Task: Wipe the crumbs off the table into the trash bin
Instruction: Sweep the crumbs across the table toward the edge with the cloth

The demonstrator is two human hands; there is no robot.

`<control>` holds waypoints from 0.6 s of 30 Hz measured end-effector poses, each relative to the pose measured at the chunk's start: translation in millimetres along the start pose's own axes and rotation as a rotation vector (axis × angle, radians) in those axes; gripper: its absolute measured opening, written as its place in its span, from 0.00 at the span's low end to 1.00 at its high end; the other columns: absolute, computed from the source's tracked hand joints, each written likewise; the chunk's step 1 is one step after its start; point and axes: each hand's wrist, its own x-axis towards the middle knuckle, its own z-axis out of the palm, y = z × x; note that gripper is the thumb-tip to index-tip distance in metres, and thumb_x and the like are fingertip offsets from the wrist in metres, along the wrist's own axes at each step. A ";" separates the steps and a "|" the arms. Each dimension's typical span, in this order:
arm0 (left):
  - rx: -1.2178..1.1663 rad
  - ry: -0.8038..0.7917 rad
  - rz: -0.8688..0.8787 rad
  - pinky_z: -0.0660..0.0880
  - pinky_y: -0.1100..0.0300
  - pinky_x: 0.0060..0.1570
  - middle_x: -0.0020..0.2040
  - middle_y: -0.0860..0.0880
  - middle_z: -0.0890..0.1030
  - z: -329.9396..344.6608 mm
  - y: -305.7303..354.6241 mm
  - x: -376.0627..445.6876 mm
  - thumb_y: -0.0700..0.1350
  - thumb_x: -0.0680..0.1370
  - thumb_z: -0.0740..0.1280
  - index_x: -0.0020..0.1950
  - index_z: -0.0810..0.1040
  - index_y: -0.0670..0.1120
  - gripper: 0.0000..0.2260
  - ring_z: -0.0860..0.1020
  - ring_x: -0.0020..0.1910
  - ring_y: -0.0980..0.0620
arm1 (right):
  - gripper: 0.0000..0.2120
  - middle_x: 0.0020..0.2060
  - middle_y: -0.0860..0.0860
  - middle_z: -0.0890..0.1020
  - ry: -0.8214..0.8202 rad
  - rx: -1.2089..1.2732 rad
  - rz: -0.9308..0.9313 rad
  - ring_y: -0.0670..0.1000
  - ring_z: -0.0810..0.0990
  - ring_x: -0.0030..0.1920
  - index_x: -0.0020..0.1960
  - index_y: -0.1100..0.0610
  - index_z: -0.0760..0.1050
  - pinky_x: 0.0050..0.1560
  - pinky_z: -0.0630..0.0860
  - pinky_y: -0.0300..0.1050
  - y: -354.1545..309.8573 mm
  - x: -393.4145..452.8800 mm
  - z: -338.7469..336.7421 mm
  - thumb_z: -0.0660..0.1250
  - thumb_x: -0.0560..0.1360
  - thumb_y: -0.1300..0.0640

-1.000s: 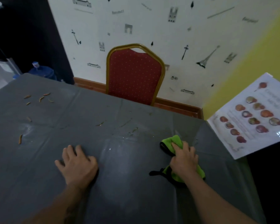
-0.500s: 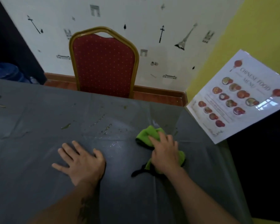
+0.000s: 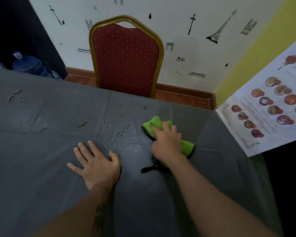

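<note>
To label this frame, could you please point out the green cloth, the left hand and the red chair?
green cloth (image 3: pixel 151 125), head view, far folded end.
left hand (image 3: pixel 99 165), head view, back.
red chair (image 3: pixel 126 59), head view, backrest.

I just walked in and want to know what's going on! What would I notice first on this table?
First you'd spot the bright green cloth under the right hand, pressed on the grey table near its far right side. The left hand lies flat beside it, and brownish crumbs are scattered at the far left. Behind the table stands a red chair with a gold frame.
</note>
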 end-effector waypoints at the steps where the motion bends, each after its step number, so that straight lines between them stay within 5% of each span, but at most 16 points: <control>1: 0.002 -0.004 0.000 0.43 0.31 0.73 0.80 0.39 0.54 -0.4 -0.1 -0.4 0.58 0.76 0.55 0.79 0.55 0.42 0.35 0.48 0.80 0.40 | 0.28 0.68 0.52 0.65 -0.002 -0.007 -0.074 0.59 0.64 0.63 0.70 0.46 0.68 0.61 0.66 0.57 -14.3 -6.6 6.4 0.64 0.70 0.57; 6: -0.016 -0.003 -0.004 0.42 0.32 0.74 0.80 0.41 0.53 -2.6 -0.8 -1.0 0.59 0.75 0.53 0.80 0.54 0.43 0.36 0.46 0.80 0.42 | 0.26 0.66 0.53 0.72 0.018 -0.073 -0.265 0.60 0.71 0.56 0.64 0.45 0.75 0.51 0.69 0.55 5.0 -28.4 21.7 0.64 0.67 0.57; 13: -0.017 -0.025 -0.001 0.41 0.33 0.74 0.81 0.41 0.51 -7.5 -0.7 -1.8 0.60 0.75 0.51 0.80 0.52 0.44 0.37 0.45 0.80 0.42 | 0.26 0.67 0.53 0.67 0.026 -0.079 0.347 0.58 0.65 0.63 0.72 0.45 0.69 0.61 0.66 0.56 95.8 10.6 -21.3 0.63 0.74 0.56; 18: -0.028 -0.037 0.000 0.42 0.32 0.74 0.81 0.40 0.52 -6.7 -0.7 -0.5 0.60 0.75 0.54 0.80 0.53 0.43 0.37 0.46 0.80 0.41 | 0.24 0.65 0.54 0.68 -0.012 -0.006 0.261 0.61 0.65 0.64 0.68 0.48 0.72 0.63 0.65 0.58 34.6 25.5 -20.5 0.64 0.72 0.56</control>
